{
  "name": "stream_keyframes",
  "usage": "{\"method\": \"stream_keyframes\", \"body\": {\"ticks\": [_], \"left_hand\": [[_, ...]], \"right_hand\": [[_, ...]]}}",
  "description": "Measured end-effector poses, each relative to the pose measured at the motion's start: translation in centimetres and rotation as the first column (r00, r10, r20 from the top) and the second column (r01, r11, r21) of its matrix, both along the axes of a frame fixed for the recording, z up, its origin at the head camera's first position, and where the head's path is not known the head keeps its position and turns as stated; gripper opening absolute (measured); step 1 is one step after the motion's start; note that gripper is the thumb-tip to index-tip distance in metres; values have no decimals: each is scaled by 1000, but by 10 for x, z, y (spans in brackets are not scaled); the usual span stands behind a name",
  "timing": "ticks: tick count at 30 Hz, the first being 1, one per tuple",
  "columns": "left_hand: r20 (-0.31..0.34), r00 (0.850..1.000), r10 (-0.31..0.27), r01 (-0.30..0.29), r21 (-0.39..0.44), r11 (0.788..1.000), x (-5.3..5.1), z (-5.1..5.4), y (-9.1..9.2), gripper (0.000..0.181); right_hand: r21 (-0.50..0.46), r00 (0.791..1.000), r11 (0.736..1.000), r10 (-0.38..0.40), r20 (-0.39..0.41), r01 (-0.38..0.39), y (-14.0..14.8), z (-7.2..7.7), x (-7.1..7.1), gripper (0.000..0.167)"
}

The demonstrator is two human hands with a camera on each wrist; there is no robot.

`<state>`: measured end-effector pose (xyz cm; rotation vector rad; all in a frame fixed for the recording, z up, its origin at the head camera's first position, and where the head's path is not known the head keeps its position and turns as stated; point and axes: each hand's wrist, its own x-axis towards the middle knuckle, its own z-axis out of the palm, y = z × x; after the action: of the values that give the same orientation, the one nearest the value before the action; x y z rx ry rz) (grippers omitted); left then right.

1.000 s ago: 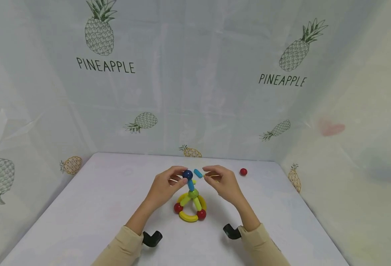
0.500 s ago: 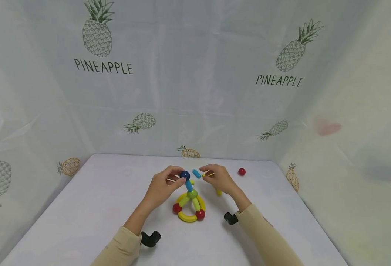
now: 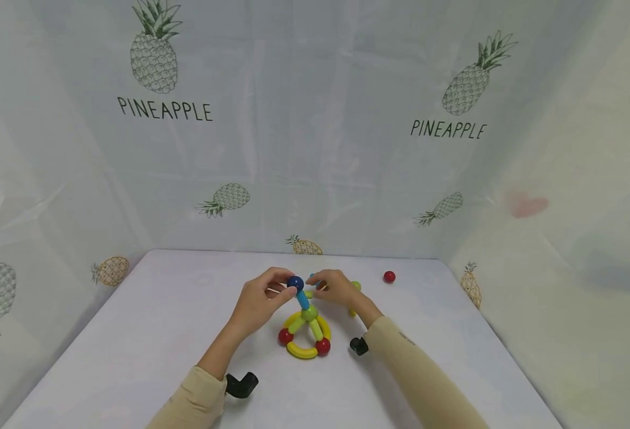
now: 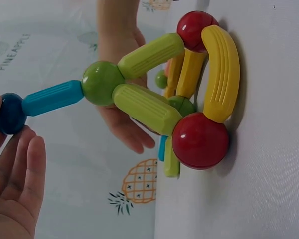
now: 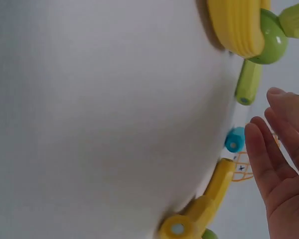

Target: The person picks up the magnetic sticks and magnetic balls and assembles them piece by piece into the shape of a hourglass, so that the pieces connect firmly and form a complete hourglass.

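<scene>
My left hand [image 3: 258, 300] pinches a dark blue ball [image 3: 295, 283] between thumb and fingers. That ball tops a blue magnetic stick [image 4: 52, 98], which leans slightly up from a green ball [image 4: 103, 83]. Below, light green sticks [image 4: 148, 107] slope down to red balls [image 4: 201, 141] on a ring of curved yellow pieces [image 4: 223, 74]. My right hand [image 3: 337, 287] hovers behind and right of this structure, fingers loosely extended, nothing visible in them. Near its fingertips in the right wrist view lie a loose blue stick [image 5: 234, 140] and a light green stick [image 5: 248, 82].
Several yellow pieces [image 5: 220, 181] lie on the table beneath the right forearm, with a green ball [image 5: 209, 234] beside them. A lone red ball [image 3: 389, 276] sits at the back right. Behind the white table [image 3: 186, 333] hangs a pineapple-print curtain [image 3: 315, 149].
My right hand has shifted left, closer to the structure's upper part, uncovering yellow and green pieces behind it. The left hand still holds the dark blue ball in nearly the same place.
</scene>
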<state>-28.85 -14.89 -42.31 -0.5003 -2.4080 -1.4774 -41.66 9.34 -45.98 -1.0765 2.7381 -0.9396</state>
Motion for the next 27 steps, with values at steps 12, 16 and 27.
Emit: {"method": "stream_keyframes", "body": {"ticks": [12, 16, 27], "left_hand": [[-4, 1000, 11, -11, -3, 1000, -3, -3, -4, 33], [-12, 1000, 10, -10, -5, 1000, -2, -1, -5, 33], [-17, 1000, 22, -22, -7, 1000, -1, 2, -9, 33]], "right_hand": [[17, 999, 999, -37, 36, 36, -10, -13, -3, 27], [21, 999, 999, -33, 25, 33, -10, -16, -4, 26], [37, 999, 998, -45, 11, 45, -10, -17, -3, 25]]}}
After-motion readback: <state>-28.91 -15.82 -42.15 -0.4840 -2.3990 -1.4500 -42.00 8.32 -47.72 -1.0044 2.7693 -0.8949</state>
